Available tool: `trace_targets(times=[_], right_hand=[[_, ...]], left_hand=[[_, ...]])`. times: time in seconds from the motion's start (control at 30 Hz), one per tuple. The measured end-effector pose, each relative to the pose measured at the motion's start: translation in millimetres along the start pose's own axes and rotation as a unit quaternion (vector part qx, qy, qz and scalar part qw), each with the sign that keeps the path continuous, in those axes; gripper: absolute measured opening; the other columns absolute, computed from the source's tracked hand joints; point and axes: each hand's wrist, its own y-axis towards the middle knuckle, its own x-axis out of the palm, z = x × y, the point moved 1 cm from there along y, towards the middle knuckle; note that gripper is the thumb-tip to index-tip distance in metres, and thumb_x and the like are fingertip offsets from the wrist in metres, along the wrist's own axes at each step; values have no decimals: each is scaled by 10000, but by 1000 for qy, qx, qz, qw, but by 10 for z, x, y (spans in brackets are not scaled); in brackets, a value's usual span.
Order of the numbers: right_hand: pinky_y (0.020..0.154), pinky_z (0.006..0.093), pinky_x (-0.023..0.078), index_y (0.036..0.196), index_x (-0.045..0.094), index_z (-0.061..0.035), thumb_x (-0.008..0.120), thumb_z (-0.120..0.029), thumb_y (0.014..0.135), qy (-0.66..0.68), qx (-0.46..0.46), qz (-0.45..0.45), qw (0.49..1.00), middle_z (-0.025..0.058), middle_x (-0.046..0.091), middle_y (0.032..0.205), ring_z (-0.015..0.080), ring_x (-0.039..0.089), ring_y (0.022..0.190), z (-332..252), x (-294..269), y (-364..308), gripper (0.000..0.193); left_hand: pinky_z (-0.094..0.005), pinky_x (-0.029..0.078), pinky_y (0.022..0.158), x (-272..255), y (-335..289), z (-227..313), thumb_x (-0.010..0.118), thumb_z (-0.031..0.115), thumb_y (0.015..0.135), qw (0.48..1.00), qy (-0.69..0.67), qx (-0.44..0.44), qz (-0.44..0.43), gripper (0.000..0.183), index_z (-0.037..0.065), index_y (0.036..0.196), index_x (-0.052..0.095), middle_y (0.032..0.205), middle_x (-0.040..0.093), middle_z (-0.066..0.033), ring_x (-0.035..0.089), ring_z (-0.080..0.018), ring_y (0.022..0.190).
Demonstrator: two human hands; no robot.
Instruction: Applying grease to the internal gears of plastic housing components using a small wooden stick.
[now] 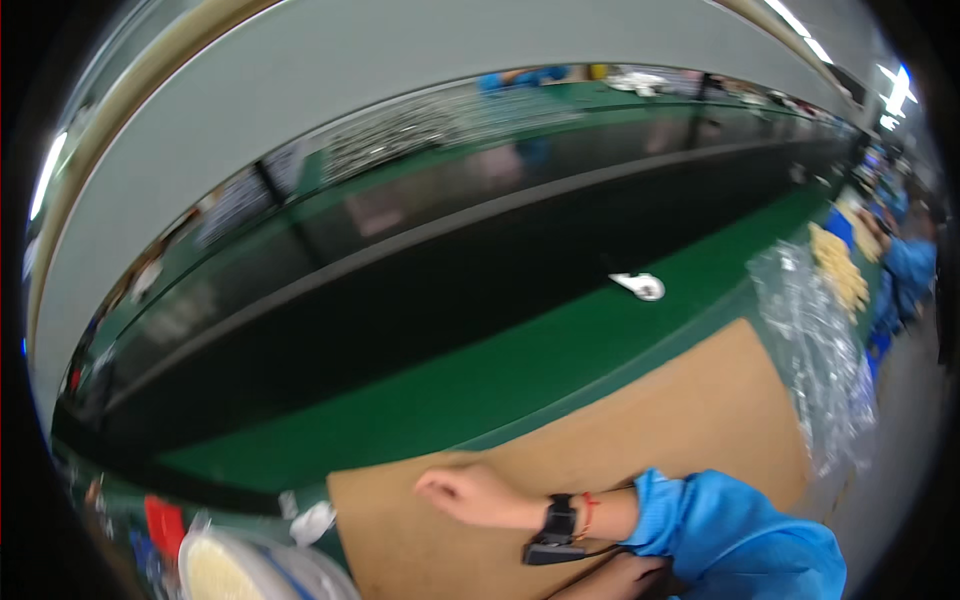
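My right hand (468, 496) reaches in from the lower right over a brown cardboard sheet (690, 410). Its fingers are curled inward and a little blurred, and whatever they hold, if anything, is hidden. On that wrist sits a black strap with a small device (556, 535), beside a red cord bracelet (590, 512). The blue sleeve (750, 540) is bunched up along the forearm. Below it, part of my other bare forearm (615, 578) shows at the bottom edge, its hand out of the picture. A white rounded part (640, 286) lies farther off on the green surface.
Beyond the cardboard runs a green-edged conveyor with a dark belt (450, 290). Clear plastic bags (810, 350) and pale yellow pieces (838, 265) lie at the right, near a blue-sleeved co-worker (908, 265). A round white tub (225, 568) and a red object (164, 525) stand lower left.
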Motion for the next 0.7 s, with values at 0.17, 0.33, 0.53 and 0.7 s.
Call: trace_targets(times=[0.17,0.33,0.53,0.7], right_hand=[[519,302,424,1039,592,-98,502,-223,949,-14,-34,33,999,41,579,657,168,546,537,43,-108,-83,178],[564,334,436,1011,573,-86,480,-210,947,-4,-58,42,997,63,592,712,199,581,613,162,-20,-112,167],[566,390,452,830,624,-103,535,-250,885,-16,-118,54,991,102,635,719,278,604,632,-30,-53,-63,181],[569,383,456,831,628,-104,537,-240,874,-19,-104,66,992,102,638,727,279,601,628,-2,-82,-83,169]], left_hand=[[-338,527,695,-54,95,256,548,16,850,1000,-12,-17,-22,130,-41,889,658,844,684,-167,669,-249,768],[-338,524,684,-27,66,132,530,20,873,999,12,-37,0,142,-39,896,657,836,683,-183,673,-267,766],[-353,502,659,-3,-31,-52,553,58,858,997,36,-68,5,148,-13,937,657,839,665,-206,666,-308,763],[-338,505,668,12,-16,-31,562,62,856,995,25,-97,-3,155,-15,951,658,847,669,-203,671,-295,766]])
